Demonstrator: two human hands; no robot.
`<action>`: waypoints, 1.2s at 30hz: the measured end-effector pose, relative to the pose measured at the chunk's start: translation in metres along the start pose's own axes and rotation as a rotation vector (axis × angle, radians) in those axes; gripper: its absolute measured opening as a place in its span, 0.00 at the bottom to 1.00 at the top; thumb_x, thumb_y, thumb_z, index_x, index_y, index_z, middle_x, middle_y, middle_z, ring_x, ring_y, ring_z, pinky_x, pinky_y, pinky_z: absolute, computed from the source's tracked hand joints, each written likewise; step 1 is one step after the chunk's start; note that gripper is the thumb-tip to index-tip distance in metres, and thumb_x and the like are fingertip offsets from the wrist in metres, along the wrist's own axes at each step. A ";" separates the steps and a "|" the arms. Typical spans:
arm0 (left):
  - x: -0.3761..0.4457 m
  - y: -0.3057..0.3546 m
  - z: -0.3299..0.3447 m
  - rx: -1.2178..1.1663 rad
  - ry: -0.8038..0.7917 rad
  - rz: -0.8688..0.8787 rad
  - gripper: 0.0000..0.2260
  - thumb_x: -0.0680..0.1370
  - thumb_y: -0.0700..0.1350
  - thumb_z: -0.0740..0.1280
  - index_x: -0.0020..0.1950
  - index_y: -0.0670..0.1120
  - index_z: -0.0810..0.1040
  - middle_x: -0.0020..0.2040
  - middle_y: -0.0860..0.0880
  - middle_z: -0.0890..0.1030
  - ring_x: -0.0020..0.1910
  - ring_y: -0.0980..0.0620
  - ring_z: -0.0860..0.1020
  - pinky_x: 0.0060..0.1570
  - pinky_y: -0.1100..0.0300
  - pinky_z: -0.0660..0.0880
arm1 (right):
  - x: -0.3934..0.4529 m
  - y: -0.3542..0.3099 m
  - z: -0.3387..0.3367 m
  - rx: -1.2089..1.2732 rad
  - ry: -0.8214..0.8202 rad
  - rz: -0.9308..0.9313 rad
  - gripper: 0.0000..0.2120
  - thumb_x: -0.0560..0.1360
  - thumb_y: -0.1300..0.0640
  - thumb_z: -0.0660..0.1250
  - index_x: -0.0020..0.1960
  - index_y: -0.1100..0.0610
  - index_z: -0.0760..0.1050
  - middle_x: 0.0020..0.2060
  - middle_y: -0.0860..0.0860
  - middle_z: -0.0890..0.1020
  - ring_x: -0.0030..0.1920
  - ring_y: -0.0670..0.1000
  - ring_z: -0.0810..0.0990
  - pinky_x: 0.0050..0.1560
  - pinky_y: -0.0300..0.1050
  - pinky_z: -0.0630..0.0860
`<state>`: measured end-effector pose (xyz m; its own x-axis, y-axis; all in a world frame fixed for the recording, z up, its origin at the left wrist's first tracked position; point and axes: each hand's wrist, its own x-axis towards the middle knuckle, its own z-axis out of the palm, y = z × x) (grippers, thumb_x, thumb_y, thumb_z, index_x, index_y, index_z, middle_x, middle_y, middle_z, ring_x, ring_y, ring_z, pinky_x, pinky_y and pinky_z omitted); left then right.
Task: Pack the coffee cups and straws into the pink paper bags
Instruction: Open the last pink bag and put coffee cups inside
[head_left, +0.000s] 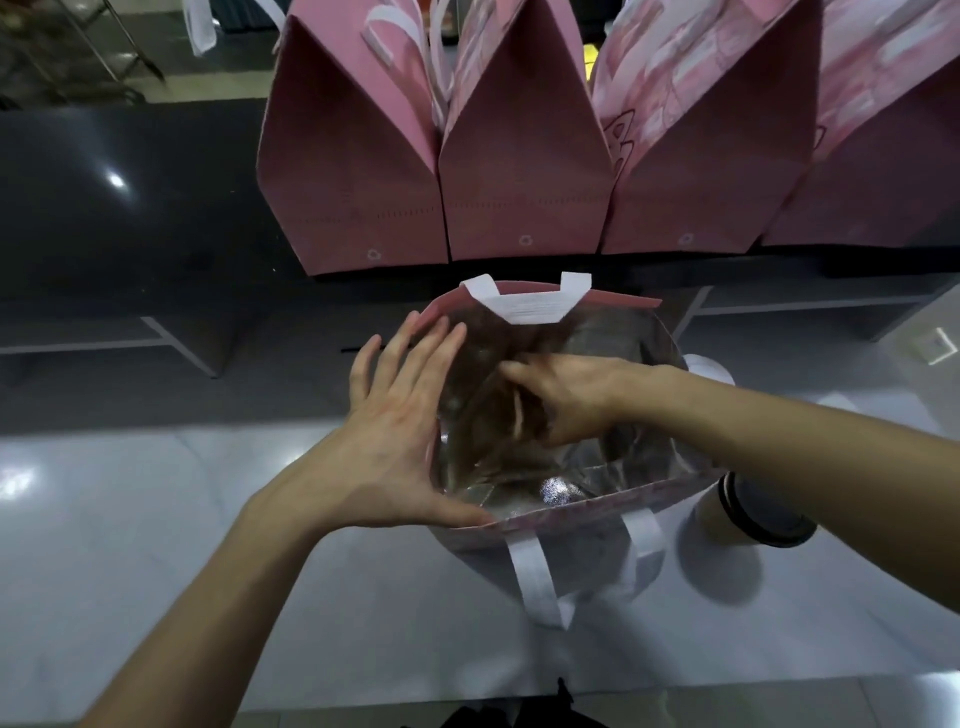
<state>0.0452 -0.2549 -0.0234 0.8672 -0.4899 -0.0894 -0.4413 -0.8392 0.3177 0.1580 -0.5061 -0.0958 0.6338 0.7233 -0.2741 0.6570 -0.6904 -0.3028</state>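
Glossy pale tiled floor, dark speckled counter, grey shelving

Open bag sitting between both hands, row of bags behind.
Left hand pressing on the bag's left rim; right hand reaching inside from the right. Handle lying across the far rim, beyond both hands. Cup lying just right of the bag, under the right forearm. Four closed bags standing side by side further back.
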 end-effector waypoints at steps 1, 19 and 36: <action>0.000 0.000 0.001 -0.002 0.002 0.003 0.70 0.62 0.80 0.70 0.88 0.49 0.35 0.88 0.53 0.36 0.84 0.53 0.26 0.84 0.39 0.33 | -0.001 0.002 0.002 -0.031 -0.031 0.012 0.34 0.72 0.44 0.78 0.73 0.52 0.69 0.55 0.49 0.75 0.55 0.54 0.79 0.54 0.49 0.79; 0.006 0.001 0.003 0.035 -0.020 0.015 0.70 0.62 0.84 0.68 0.89 0.52 0.36 0.89 0.54 0.36 0.84 0.53 0.25 0.84 0.38 0.32 | -0.010 -0.043 -0.006 -0.337 -0.679 0.324 0.24 0.77 0.37 0.75 0.65 0.52 0.82 0.53 0.49 0.86 0.47 0.53 0.84 0.48 0.47 0.80; 0.025 0.006 0.000 -0.035 -0.074 -0.048 0.71 0.62 0.76 0.79 0.88 0.57 0.36 0.87 0.60 0.33 0.84 0.57 0.27 0.86 0.43 0.39 | -0.142 0.083 0.008 0.222 0.447 0.852 0.30 0.76 0.49 0.73 0.77 0.51 0.72 0.70 0.58 0.75 0.68 0.62 0.78 0.67 0.56 0.77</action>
<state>0.0643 -0.2727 -0.0233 0.8670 -0.4667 -0.1745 -0.3903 -0.8538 0.3444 0.1194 -0.6661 -0.0891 0.9854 -0.1174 -0.1233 -0.1532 -0.9274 -0.3413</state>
